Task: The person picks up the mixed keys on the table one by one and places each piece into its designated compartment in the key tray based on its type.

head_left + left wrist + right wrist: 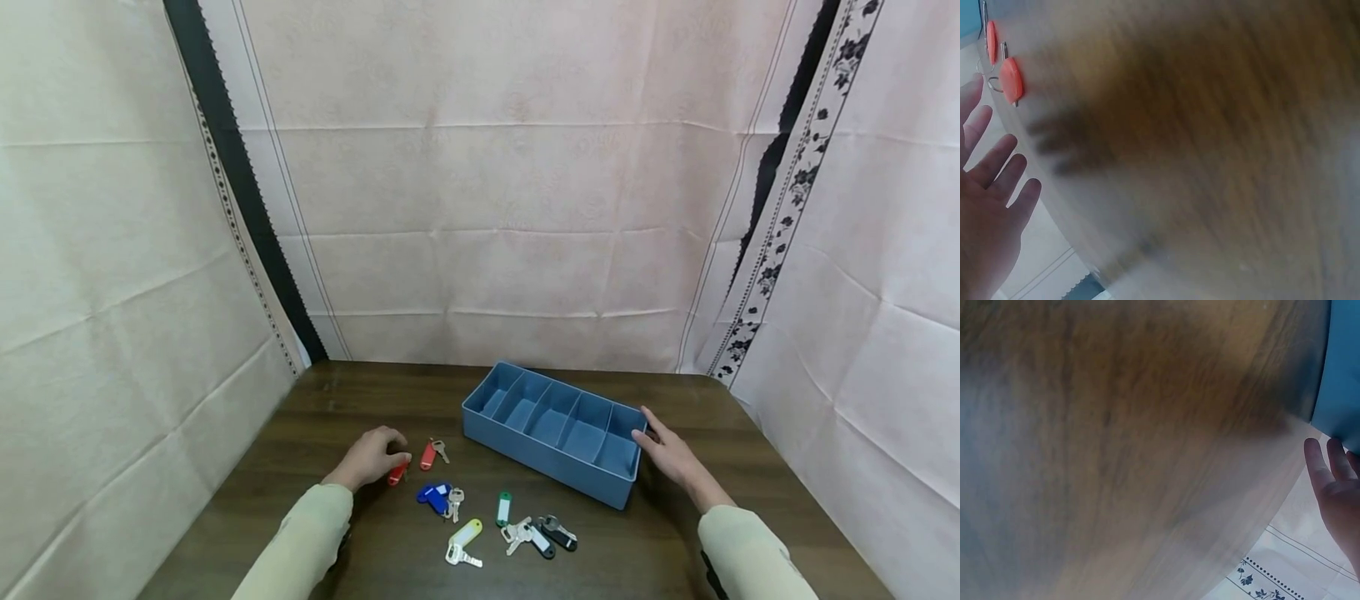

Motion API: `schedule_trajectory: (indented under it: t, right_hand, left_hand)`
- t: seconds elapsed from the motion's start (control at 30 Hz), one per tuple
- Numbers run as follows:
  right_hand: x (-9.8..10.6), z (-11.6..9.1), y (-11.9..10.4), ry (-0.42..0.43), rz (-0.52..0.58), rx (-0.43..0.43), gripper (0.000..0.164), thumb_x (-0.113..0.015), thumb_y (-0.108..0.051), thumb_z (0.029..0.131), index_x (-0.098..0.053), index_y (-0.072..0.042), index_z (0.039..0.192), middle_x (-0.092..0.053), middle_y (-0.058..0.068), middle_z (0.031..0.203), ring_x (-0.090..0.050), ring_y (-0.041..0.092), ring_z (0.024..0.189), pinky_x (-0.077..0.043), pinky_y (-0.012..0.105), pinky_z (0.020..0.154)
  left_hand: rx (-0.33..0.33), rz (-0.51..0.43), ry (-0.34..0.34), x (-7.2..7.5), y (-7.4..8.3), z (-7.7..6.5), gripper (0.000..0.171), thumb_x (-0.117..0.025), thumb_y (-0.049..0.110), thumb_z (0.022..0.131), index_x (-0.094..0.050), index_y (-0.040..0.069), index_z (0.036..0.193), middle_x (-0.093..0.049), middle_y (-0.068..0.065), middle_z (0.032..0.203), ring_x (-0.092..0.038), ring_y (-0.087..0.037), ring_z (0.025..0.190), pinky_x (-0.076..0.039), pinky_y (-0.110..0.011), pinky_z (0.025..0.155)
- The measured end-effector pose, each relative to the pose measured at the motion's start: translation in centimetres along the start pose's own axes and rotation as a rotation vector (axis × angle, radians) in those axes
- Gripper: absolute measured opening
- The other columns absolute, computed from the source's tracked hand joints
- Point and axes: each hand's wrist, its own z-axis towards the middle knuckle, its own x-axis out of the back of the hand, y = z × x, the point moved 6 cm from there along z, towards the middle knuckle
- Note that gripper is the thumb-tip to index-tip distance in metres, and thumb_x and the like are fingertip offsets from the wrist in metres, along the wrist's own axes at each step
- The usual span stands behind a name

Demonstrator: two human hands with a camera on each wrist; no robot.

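My left hand [372, 455] hovers over a red key tag [398, 474] at the left of the table. Its fingers look loosely spread in the left wrist view, apart from the tag [1011, 80]. Just beyond lies a second red key tag [427, 456] with a silver key. At the right end of a blue divided tray [551, 458], my right hand [672, 457] rests against the end wall. In the right wrist view its fairly straight fingertips touch the tray's outer side [1344, 381]. The tray's several compartments hold nothing visible.
Nearer the front lie blue key tags [435, 497] with keys, a yellow tag [467, 532], a green tag [503, 508] and black tags [558, 535]. They stand on a dark wooden table [405, 575]. Pale cloth [480, 208] hangs behind and at both sides.
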Motion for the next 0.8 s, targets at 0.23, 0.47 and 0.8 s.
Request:
schedule_trajectory:
  t: [0.23, 0.47, 0.8]
  right_hand:
    - [0.11, -0.16, 0.06, -0.018, 0.061, -0.014, 0.074, -0.038, -0.046, 0.106, 0.0, -0.012, 0.159, -0.004, 0.031, 0.159, -0.014, 0.054, 0.142, -0.014, 0.07, 0.108]
    - [0.09, -0.2, 0.03, -0.027, 0.087, -0.028, 0.074, -0.038, -0.047, 0.106, 0.002, -0.014, 0.159, -0.002, 0.031, 0.16, -0.01, 0.055, 0.142, -0.011, 0.071, 0.107]
    - [-0.24, -0.17, 0.05, -0.027, 0.142, -0.037, 0.073, -0.038, -0.045, 0.106, 0.002, -0.016, 0.159, -0.001, 0.03, 0.16, -0.009, 0.054, 0.143, -0.012, 0.068, 0.109]
  left_hand:
    - [-0.024, 0.028, -0.011, -0.39, 0.09, 0.27, 0.012, -0.075, 0.022, 0.089, -0.072, 0.014, 0.097, -0.063, -0.003, 0.1, -0.058, -0.023, 0.094, -0.048, -0.05, 0.09]
    - [-0.03, 0.034, -0.009, -0.5, 0.18, 0.21, 0.008, -0.075, 0.021, 0.089, -0.072, 0.015, 0.093, -0.062, -0.001, 0.096, -0.056, -0.02, 0.088, -0.049, -0.048, 0.088]
    - [-0.103, 0.069, 0.041, -0.3, 0.59, -0.04, 0.007, -0.074, 0.015, 0.09, -0.071, 0.016, 0.083, -0.061, 0.0, 0.094, -0.057, -0.02, 0.088, -0.05, -0.047, 0.085]
